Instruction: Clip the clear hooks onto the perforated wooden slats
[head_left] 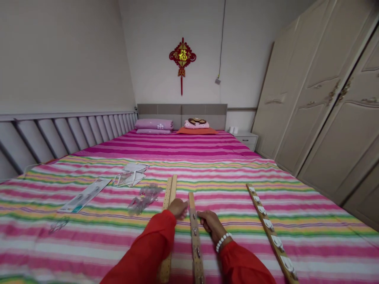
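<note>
Three long wooden strips lie lengthwise on the striped bedspread [237, 189]. My left hand [178, 208], in a red sleeve, rests with curled fingers between the left perforated strip [169, 189] and the middle strip [195, 236]. Its fingertips touch the left side of the middle strip. My right hand [211, 223], with a white bead bracelet at the wrist, pinches the right edge of that same strip, which carries small metal fittings. A third strip [268, 225] with several white-and-metal hooks lies apart to the right.
Clear plastic bags [144, 198] lie left of the strips, with opened packaging [132, 176] and a long blister card [85, 195] further left. Pillows [154, 125] sit at the headboard. A padded wall panel runs along the left; wardrobes [325, 102] stand on the right.
</note>
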Tool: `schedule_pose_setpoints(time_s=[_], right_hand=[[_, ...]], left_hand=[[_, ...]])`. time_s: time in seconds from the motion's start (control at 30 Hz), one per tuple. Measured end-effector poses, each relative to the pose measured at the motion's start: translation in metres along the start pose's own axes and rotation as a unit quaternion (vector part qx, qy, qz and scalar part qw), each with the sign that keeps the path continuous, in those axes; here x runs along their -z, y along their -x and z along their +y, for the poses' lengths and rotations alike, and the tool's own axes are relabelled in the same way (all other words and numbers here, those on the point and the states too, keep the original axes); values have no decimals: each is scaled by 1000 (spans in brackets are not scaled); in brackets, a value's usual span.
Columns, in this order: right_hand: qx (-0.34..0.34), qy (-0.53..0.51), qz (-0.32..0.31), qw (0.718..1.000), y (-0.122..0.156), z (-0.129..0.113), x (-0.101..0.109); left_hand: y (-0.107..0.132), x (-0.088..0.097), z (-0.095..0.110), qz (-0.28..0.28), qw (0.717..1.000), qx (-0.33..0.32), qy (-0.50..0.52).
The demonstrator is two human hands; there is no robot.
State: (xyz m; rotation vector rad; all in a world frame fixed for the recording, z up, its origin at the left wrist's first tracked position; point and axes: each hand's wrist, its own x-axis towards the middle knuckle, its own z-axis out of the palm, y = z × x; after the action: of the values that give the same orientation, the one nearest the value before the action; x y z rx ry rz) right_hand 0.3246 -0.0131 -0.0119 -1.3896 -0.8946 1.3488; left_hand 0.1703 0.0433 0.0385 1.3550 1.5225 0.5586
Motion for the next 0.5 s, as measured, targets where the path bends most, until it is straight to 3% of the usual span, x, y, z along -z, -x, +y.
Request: schedule_pose_setpoints(time_s=[0.1,0.17,0.27,0.4,0.5], right_hand=[[10,-15,6,1000,1,2,1],[14,-27,11,999,1,3,1],[16,-31,19,999,1,4,0],[14,-34,21,999,1,4,0],[18,-40,18,999,1,5,1]], left_hand=[[4,44,-6,82,995,-62,-16],[4,73,-17,214,966,-112,-95],[3,102,-40,283,920,-129,-238],[3,108,-59,318,852,-142,-390],[6,104,-58,319,829,-134,-439]])
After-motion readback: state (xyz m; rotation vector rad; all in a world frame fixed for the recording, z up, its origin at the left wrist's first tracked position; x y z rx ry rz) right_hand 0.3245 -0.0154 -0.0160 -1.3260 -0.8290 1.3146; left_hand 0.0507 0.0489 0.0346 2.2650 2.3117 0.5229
